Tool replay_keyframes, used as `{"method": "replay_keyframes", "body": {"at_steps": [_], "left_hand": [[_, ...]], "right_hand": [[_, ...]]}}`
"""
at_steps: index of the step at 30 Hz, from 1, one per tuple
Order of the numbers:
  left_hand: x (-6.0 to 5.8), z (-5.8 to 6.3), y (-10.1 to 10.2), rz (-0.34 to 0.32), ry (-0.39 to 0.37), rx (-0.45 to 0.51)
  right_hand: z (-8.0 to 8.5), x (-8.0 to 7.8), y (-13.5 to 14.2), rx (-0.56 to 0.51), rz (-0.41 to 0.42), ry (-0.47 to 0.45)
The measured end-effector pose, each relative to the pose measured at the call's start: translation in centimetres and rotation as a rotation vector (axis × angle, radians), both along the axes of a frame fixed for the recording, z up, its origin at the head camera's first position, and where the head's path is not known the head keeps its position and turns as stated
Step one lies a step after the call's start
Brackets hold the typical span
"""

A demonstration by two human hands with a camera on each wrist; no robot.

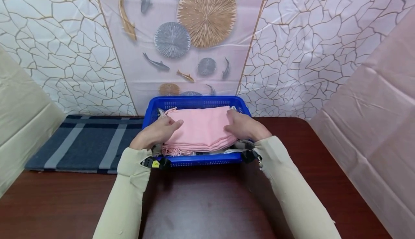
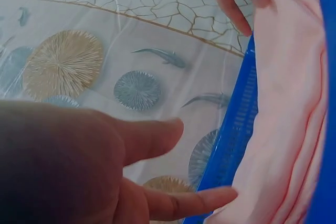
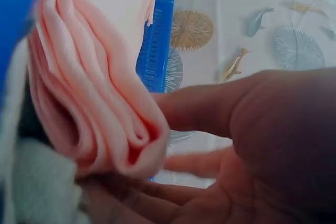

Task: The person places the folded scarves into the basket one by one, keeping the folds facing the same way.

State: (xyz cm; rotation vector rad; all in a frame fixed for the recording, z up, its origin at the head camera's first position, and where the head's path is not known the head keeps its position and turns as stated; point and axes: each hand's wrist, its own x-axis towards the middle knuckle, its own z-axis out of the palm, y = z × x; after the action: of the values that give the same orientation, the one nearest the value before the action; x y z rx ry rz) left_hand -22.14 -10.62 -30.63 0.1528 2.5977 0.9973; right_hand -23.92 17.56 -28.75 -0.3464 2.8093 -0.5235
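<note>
A folded pink scarf (image 1: 201,127) with fringed ends lies in several layers on top of other cloth inside a blue plastic basket (image 1: 204,159). At the scarf's left end is my left hand (image 1: 159,131); its thumb and fingers are extended, and in the left wrist view a fingertip reaches the cloth's edge. My right hand (image 1: 246,125) holds the folded right end. In the right wrist view its thumb (image 3: 194,109) is against the upper layer of the scarf (image 3: 100,77), while the other fingers go around the folded end and are partly hidden.
A folded dark blue cloth with grey stripes (image 1: 85,145) lies left of the basket on the brown table (image 1: 207,203). Grey and white cloth (image 1: 241,145) shows under the scarf. A patterned curtain (image 1: 207,70) hangs right behind the basket.
</note>
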Motion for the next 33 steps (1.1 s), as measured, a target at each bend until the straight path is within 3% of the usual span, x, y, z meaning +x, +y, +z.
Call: {"method": "replay_keyframes", "body": {"at_steps": [4, 9, 13, 21, 28, 33], "left_hand": [[0.5, 0.0, -0.3, -0.018, -0.009, -0.026], [1.5, 0.2, -0.5, -0.075, 0.016, -0.041], [2.1, 0.2, -0.6, -0.068, 0.039, -0.012], [2.7, -0.2, -0.6, 0.009, 0.047, -0.029], [3.4, -0.1, 0.6, -0.033, 0.105, -0.164], [4.2, 0.3, 1.6, -0.106, 0.176, -0.179]], "right_hand": [[-0.2, 0.8, 0.2, -0.025, 0.026, -0.004], [-0.5, 1.8, 0.5, -0.219, -0.056, -0.089], [-0.8, 2.4, 0.8, -0.311, -0.087, -0.095], [-1.9, 3.2, 0.8, -0.119, -0.043, 0.026], [-2.4, 4.0, 0.9, -0.037, 0.026, 0.045], [-2.4, 4.9, 0.1, 0.029, 0.077, 0.174]]}}
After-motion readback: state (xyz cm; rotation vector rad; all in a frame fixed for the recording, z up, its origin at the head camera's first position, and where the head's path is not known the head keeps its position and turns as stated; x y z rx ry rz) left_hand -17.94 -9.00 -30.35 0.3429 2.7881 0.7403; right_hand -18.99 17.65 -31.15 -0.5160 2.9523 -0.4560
